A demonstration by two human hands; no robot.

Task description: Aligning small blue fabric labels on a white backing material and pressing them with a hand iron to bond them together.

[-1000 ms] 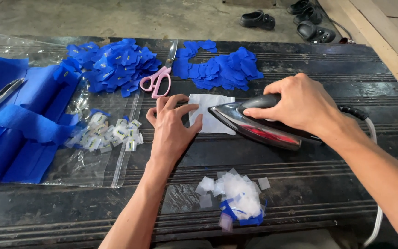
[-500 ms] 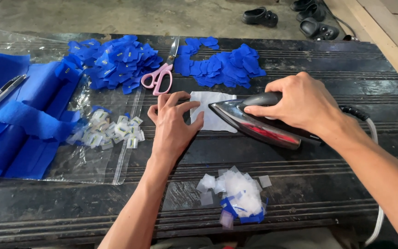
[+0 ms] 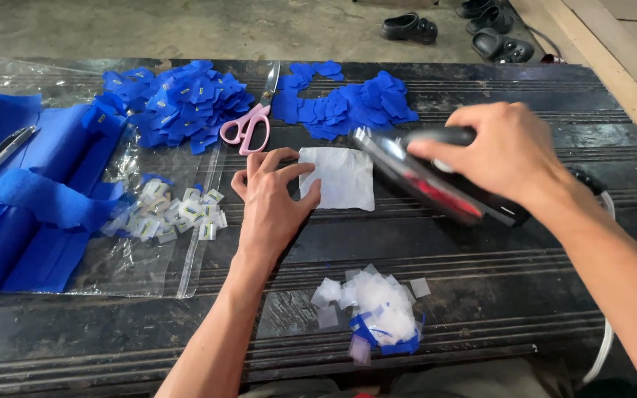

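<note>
Pressing step mid-cycle: right hand [image 3: 506, 151] fingers wrapped tight on the black iron [image 3: 436, 177], tilted off just right of the white fabric square [image 3: 340, 178] at mid-bench, left hand [image 3: 270, 199] fingers spread pinning its left edge; next move likely needs iron flat on the square, fingertips clear.

Scissors [image 3: 248, 121] behind white sheet [image 3: 339, 179]; iron [image 3: 436, 177] right of sheet; scraps [image 3: 374, 309] before it.

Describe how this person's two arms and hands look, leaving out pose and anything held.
Both arms are bare to the frame edge, with no sleeves showing. The left hand and right hand wear no gloves, and no rings, watch or wristband are visible. Fingernails look short.
</note>
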